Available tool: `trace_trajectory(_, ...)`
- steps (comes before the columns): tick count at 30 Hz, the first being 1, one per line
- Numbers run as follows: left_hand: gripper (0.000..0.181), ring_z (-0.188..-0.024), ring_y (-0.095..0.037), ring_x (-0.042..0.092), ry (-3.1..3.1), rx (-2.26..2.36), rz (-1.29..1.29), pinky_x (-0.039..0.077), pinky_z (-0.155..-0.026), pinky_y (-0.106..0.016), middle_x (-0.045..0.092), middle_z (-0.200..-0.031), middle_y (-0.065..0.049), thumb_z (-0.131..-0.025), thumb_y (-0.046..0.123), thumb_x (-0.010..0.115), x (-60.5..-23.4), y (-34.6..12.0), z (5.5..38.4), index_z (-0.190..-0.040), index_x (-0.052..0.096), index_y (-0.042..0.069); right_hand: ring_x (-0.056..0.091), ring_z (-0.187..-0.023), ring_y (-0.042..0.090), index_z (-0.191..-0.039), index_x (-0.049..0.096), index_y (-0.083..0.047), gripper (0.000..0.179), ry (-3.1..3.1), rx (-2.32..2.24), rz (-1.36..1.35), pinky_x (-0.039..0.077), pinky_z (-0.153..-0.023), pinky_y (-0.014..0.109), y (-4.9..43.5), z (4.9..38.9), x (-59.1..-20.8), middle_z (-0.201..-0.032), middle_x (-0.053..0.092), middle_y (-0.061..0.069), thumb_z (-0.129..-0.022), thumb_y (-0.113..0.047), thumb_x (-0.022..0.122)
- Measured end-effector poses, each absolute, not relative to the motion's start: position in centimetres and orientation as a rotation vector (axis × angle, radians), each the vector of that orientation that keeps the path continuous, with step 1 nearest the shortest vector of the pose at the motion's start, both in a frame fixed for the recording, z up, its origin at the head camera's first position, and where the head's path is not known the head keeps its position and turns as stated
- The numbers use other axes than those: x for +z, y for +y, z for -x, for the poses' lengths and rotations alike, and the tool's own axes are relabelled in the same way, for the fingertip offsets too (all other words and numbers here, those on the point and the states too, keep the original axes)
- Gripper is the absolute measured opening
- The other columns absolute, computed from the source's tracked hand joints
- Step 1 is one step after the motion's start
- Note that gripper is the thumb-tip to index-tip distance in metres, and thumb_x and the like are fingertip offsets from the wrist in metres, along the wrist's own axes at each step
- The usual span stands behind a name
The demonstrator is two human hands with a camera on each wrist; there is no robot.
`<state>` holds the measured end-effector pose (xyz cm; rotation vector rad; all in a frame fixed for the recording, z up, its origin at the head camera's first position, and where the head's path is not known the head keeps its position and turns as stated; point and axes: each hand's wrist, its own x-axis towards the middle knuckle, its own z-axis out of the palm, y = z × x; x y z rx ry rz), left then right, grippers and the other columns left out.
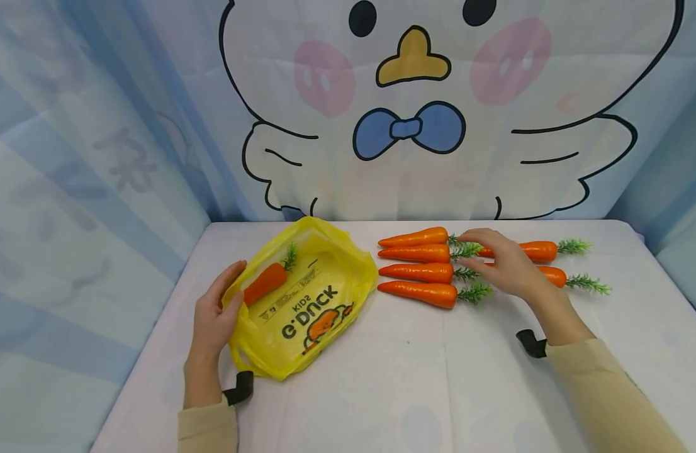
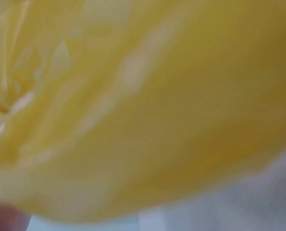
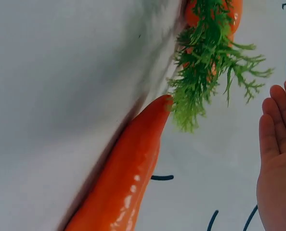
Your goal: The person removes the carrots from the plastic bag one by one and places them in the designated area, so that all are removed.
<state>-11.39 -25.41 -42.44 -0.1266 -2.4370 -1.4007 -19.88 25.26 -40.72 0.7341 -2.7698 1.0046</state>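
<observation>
At the left, my left hand (image 1: 209,324) holds the rim of a yellow plastic bag (image 1: 353,261), fingers outside and thumb at the edge. One toy carrot (image 1: 267,283) with a green top lies inside the bag's mouth. In the left wrist view the yellow plastic (image 2: 191,106) fills nearly everything, blurred. My right hand (image 1: 509,267) is over the carrots, its fingertips by the leafy tops of a stacked row of carrots (image 1: 418,292). Beneath its palm lie two more carrots, partly hidden. The right wrist view shows its straight fingers (image 3: 278,120) apart from a carrot (image 3: 126,178).
A white-covered table (image 1: 382,390) bears the bag and carrots. Behind it hangs a curtain (image 1: 404,182) printed with a cartoon bird; a blue curtain (image 1: 87,220) closes the left side. Black wrist mounts (image 1: 532,345) sit at both sleeves.
</observation>
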Motion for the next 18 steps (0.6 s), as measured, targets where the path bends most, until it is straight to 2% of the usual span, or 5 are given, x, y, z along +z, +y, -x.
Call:
trace_trajectory(10, 0.053, -0.140, -0.024, 0.042, -2.428, -1.387, 0.150, 0.029, -0.110, -0.014, 0.052, -0.148, -0.009, -0.097, -0.010, 0.052, -42.5, -25.5, 11.4, -0.147, 0.051, 0.006, 0.046, -0.131, 0.042, -0.132, 0.060, 0.002, 0.044, -2.750, 1.070, -0.832, 0.037, -0.106, 0.063, 21.3, 20.6, -40.7, -0.138, 0.056, 0.021, -0.093, -0.011, 0.074)
trace_trajectory(18, 0.052, -0.139, -0.026, 0.043, -2.419, -1.386, 0.174, 0.028, -0.109, -0.012, 0.052, -0.148, -0.012, -0.097, -0.010, 0.054, -42.4, -25.4, 11.4, -0.147, 0.051, 0.003, 0.048, -0.129, 0.035, -0.139, 0.058, -0.005, 0.049, -2.837, 1.095, -0.844, 0.041, -0.106, 0.057, 18.0, 20.8, -40.6, -0.140, 0.056, 0.011, -0.094, -0.017, 0.073)
